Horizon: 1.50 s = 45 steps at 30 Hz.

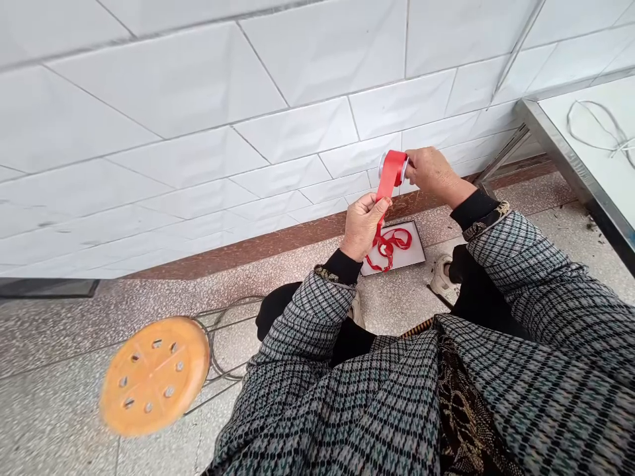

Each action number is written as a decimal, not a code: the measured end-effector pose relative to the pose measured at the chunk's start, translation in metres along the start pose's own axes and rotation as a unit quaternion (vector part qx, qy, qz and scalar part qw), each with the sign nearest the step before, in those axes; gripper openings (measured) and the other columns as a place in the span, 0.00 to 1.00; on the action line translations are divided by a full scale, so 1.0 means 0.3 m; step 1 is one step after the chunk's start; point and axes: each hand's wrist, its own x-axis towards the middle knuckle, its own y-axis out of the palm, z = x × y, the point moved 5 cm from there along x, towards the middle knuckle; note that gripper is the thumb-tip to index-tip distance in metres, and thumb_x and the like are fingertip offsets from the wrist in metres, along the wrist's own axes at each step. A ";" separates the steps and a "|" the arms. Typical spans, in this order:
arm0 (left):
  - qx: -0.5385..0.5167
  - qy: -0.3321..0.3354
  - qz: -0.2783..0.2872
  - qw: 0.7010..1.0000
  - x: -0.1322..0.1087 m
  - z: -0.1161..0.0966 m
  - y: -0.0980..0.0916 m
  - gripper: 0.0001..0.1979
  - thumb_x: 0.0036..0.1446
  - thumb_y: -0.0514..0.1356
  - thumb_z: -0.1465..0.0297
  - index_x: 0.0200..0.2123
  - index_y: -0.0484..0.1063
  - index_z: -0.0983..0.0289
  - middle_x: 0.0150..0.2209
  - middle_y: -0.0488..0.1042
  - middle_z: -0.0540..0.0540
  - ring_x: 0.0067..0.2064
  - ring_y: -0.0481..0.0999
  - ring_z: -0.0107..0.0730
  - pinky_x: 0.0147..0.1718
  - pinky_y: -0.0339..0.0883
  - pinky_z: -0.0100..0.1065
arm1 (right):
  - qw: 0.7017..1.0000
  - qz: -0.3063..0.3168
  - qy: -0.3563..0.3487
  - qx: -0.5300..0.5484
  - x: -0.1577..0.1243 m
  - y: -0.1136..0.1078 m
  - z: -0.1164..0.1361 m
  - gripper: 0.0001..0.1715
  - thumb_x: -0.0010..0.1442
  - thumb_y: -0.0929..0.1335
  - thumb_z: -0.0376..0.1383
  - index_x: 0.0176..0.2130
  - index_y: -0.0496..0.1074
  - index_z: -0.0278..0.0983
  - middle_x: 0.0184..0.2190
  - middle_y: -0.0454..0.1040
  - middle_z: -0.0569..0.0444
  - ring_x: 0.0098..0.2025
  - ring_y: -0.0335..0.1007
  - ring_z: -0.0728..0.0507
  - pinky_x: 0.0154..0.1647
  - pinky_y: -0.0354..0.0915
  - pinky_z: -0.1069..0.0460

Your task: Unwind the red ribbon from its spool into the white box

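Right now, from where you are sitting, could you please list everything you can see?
spool: one, red, held up in front of the wall
ribbon: one, red, running from the spool down to a loose pile on the tray
tray: one, white, on the floor by the wall
stool: one, orange seat with holes, floor at lower left
table: one, white top with metal edge, far right
cord: one, pale, looped on the table
shoes: two, pale, on the floor
wall: white tiles, ahead
left hand: one, pinching the ribbon, checked grey sleeve
right hand: one, gripping the spool, checked grey sleeve
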 end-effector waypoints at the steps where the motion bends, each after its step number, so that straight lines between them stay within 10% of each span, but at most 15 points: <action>1: 0.007 0.004 0.001 1.000 0.000 0.000 0.000 0.17 0.57 0.76 0.58 0.30 0.75 0.62 0.19 0.65 0.41 0.18 0.56 0.17 0.19 0.50 0.27 | 0.999 0.017 0.008 0.036 0.001 0.004 0.000 0.13 0.71 0.67 0.30 0.40 0.82 0.32 0.28 0.81 0.47 0.34 0.77 0.41 0.39 0.65 0.50; 12: 0.027 0.030 -0.015 0.999 0.013 0.010 -0.014 0.18 0.53 0.78 0.59 0.32 0.75 0.62 0.23 0.69 0.44 0.22 0.59 0.19 0.22 0.55 0.28 | 0.864 0.194 0.049 0.463 -0.045 0.072 0.062 0.25 0.71 0.75 0.42 0.25 0.71 0.37 0.17 0.71 0.58 0.20 0.66 0.52 0.25 0.65 0.58; 20: 0.003 0.001 0.004 1.000 0.015 -0.006 -0.032 0.38 0.53 0.81 0.63 0.66 0.75 0.55 0.22 0.69 0.42 0.20 0.65 0.24 0.22 0.59 0.32 | 0.758 0.339 0.046 0.555 -0.058 0.173 0.073 0.27 0.65 0.80 0.48 0.28 0.69 0.36 0.18 0.69 0.59 0.18 0.62 0.53 0.21 0.64 0.58; 26: -0.011 -0.014 0.051 0.999 0.027 -0.009 -0.045 0.45 0.42 0.86 0.57 0.62 0.76 0.53 0.25 0.74 0.44 0.18 0.65 0.24 0.18 0.56 0.32 | 0.699 0.414 -0.007 0.583 -0.084 0.231 0.108 0.31 0.62 0.79 0.56 0.28 0.69 0.36 0.17 0.65 0.61 0.17 0.57 0.54 0.18 0.61 0.58; 30: -0.036 -0.007 0.052 0.998 0.025 -0.009 -0.042 0.41 0.43 0.85 0.53 0.58 0.75 0.53 0.24 0.73 0.43 0.18 0.62 0.22 0.18 0.53 0.32 | 0.767 0.370 -0.005 0.525 -0.085 0.209 0.112 0.30 0.67 0.74 0.56 0.29 0.71 0.37 0.21 0.69 0.57 0.20 0.61 0.52 0.23 0.64 0.56; 35: -0.070 -0.018 0.049 0.996 0.022 0.002 -0.028 0.39 0.45 0.84 0.50 0.55 0.73 0.55 0.20 0.65 0.38 0.17 0.55 0.19 0.18 0.49 0.32 | 0.967 0.027 -0.108 0.227 -0.046 0.052 0.081 0.10 0.69 0.71 0.39 0.43 0.79 0.34 0.37 0.82 0.48 0.37 0.74 0.44 0.41 0.67 0.51; 45: -0.037 -0.044 0.004 0.998 0.010 0.020 -0.005 0.27 0.49 0.81 0.49 0.38 0.76 0.61 0.19 0.62 0.39 0.17 0.56 0.18 0.18 0.51 0.29 | 0.991 -0.075 -0.071 -0.091 -0.043 0.007 0.047 0.17 0.75 0.63 0.34 0.50 0.81 0.34 0.47 0.83 0.39 0.45 0.77 0.35 0.41 0.63 0.47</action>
